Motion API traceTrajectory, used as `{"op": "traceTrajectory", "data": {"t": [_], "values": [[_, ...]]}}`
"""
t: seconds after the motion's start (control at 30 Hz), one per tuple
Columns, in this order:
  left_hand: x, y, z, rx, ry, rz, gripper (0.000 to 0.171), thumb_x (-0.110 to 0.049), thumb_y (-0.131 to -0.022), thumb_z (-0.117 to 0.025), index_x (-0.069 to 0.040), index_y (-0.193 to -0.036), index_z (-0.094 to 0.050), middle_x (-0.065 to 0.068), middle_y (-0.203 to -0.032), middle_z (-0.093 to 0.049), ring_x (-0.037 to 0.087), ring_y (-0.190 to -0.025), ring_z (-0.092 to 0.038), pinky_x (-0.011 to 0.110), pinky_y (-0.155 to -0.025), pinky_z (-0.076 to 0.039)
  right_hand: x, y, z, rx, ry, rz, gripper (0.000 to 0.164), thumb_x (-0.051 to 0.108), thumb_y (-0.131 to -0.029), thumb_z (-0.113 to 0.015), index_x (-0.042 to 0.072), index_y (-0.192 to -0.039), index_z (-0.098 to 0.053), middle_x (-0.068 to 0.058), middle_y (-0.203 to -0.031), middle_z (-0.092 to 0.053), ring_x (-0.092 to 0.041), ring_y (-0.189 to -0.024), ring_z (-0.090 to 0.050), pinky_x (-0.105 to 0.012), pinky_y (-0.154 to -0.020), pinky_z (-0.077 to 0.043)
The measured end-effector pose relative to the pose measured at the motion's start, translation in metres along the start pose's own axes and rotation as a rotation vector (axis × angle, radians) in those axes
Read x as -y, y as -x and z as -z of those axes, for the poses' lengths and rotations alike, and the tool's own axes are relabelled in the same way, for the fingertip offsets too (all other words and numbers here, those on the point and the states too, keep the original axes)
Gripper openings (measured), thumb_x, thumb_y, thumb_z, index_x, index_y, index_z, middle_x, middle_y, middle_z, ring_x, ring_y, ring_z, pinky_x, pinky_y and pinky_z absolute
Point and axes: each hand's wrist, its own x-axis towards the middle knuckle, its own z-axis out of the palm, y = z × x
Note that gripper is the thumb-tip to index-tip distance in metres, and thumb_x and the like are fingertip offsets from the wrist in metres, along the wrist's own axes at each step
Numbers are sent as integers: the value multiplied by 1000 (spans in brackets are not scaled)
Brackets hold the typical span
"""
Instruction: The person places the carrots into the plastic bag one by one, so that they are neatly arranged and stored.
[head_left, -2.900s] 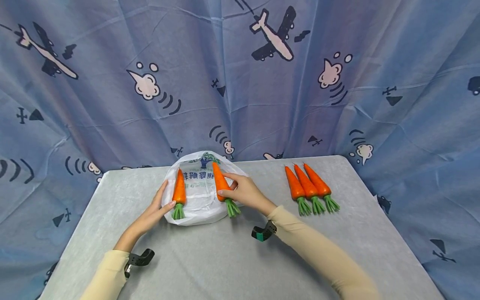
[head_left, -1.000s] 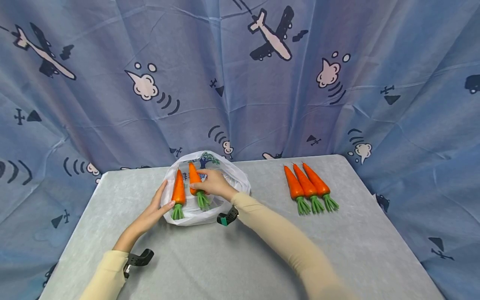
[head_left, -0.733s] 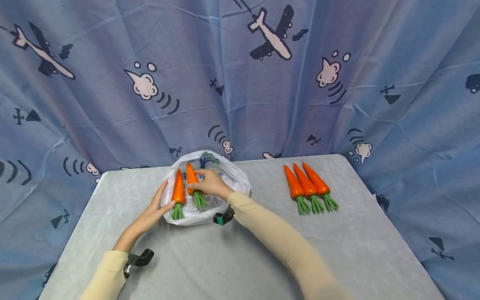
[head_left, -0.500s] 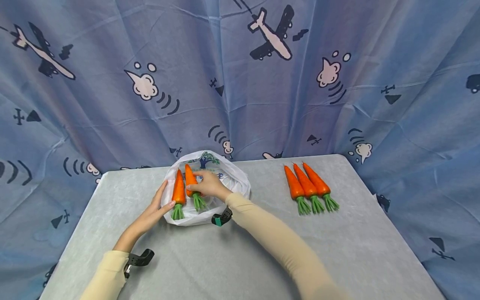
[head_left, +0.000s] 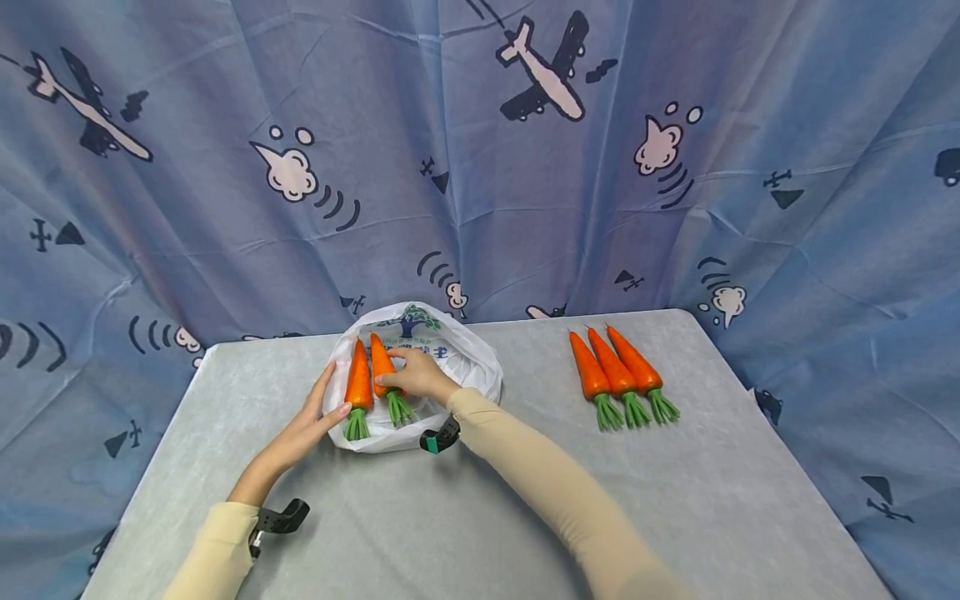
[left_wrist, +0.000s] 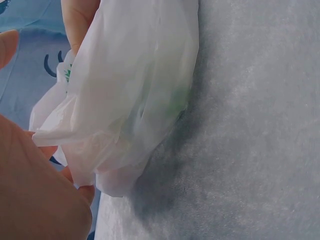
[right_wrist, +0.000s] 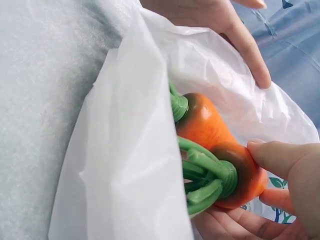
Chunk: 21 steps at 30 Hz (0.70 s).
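Orange carrots (head_left: 358, 379), two in one white bag (head_left: 486, 367), three outside

Glossy smooth carrots (head_left: 358, 377), thin crinkled plastic bag (head_left: 480, 375), matt mottled tabletop (head_left: 465, 533), creased cloth curtain (head_left: 480, 167)

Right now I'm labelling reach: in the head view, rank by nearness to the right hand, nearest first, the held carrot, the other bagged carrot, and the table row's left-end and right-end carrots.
1. Held carrot: pinched by the right hand, in the bag.
2. Other bagged carrot: just left of it.
3. Left-end carrot: right of the hand.
4. Right-end carrot: farthest right.
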Motion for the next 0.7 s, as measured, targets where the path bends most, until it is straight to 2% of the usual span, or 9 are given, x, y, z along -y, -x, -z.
{"op": "traceTrajectory", "data": {"t": [0.13, 0.33, 0.47, 0.7], "values": [[-1, 0, 0, 1, 0, -1, 83, -31, -101, -51, -25, -160, 8, 17, -167, 10, 47, -152, 6, 77, -113, -3, -3, -3, -1, 3, -2, -14, 62, 30, -88, -74, 14, -144, -52, -16, -130, -65, -15, -55, -60, -30, -61, -57], [-2, 0, 0, 3, 0, 3, 83, -31, -101, -50, -24, -160, 8, 17, -167, 11, 47, -152, 7, 77, -113, -3, -5, -3, -3, 18, -17, -27, 63, 29, -89, -73, 15, -146, -50, -16, -140, -59, -22, -62, -65, -37, -70, -61], [-2, 1, -1, 4, -1, 6, 83, -31, -101, -50, -25, -160, 8, 17, -167, 11, 47, -152, 7, 77, -113, -4, -5, -1, -3, 29, -24, -31, 62, 28, -89, -73, 15, -145, -50, -16, -137, -61, -27, -70, -69, -36, -69, -61], [-2, 1, 0, 3, -3, -2, 83, -31, -101, -51, -26, -160, 8, 17, -167, 10, 47, -152, 6, 78, -113, -4, -5, -1, -6, 35, -37, -35, 62, 27, -88, -73, 17, -145, -51, -15, -127, -66, -26, -69, -68, -33, -66, -60]]}}
